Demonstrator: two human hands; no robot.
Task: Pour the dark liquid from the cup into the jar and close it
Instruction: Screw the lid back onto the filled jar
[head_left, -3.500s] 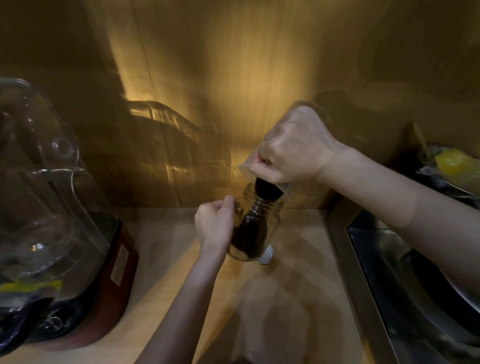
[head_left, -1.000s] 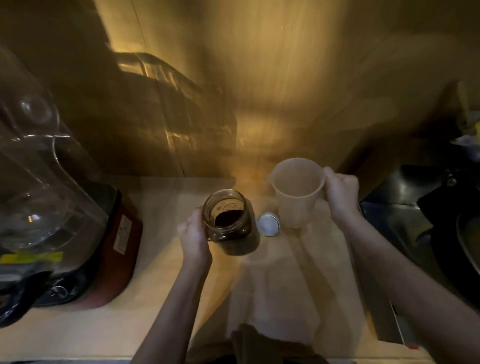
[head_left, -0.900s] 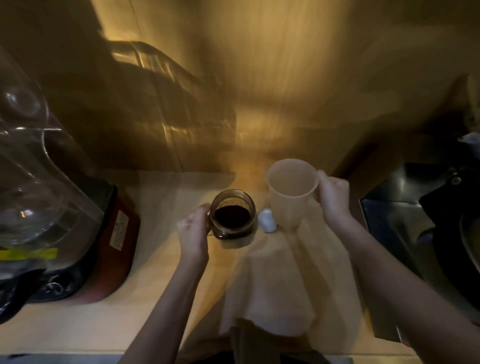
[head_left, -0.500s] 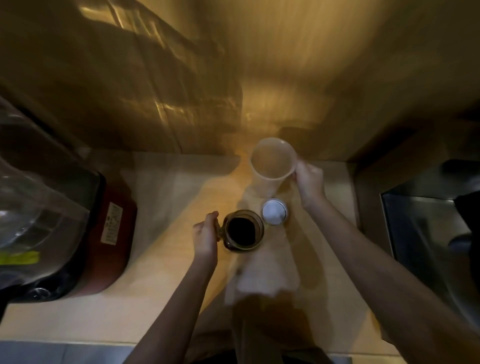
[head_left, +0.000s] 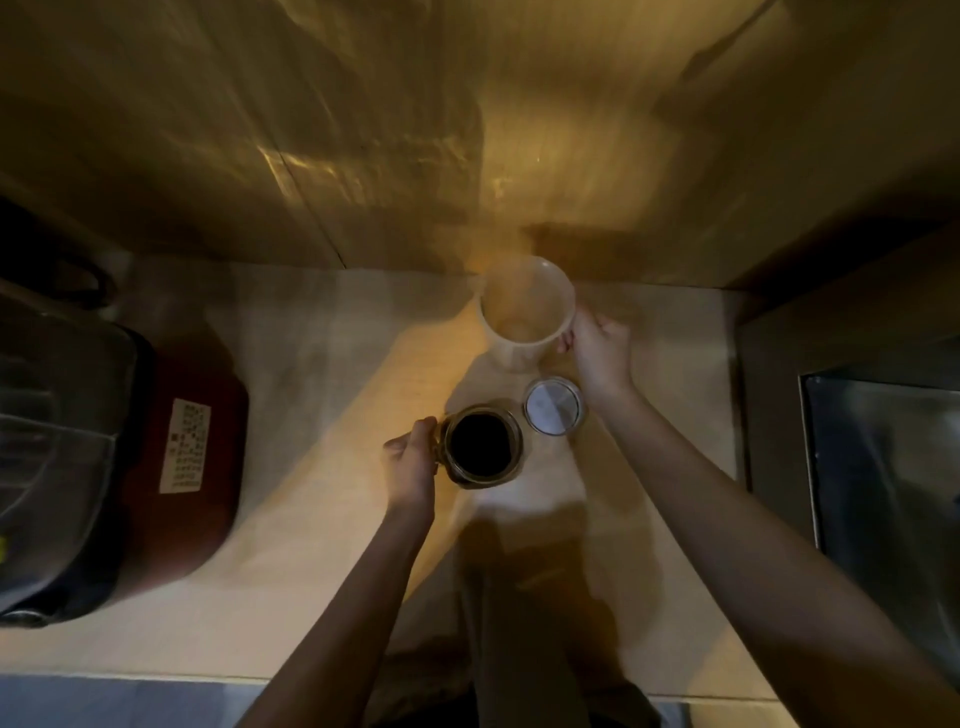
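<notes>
A glass jar (head_left: 482, 442) stands upright on the light wooden counter (head_left: 322, 374), its mouth uncovered and dark liquid inside. My left hand (head_left: 411, 462) grips the jar's left side. A round silver lid (head_left: 552, 405) lies flat on the counter just right of the jar. Behind the lid stands a translucent plastic cup (head_left: 525, 312), upright and showing no liquid, close to the back wall. My right hand (head_left: 600, 347) holds the cup's right side.
A red and black blender base (head_left: 176, 457) with a clear jug (head_left: 47, 415) fills the left side of the counter. A steel sink (head_left: 883, 467) lies at the right. A wood-panelled wall (head_left: 467, 130) rises right behind the cup.
The pouring has ended. My right hand tipped the cup upright and carried it back toward the wall onto the counter. The jar, tilted before, now stands upright. My view has tilted down.
</notes>
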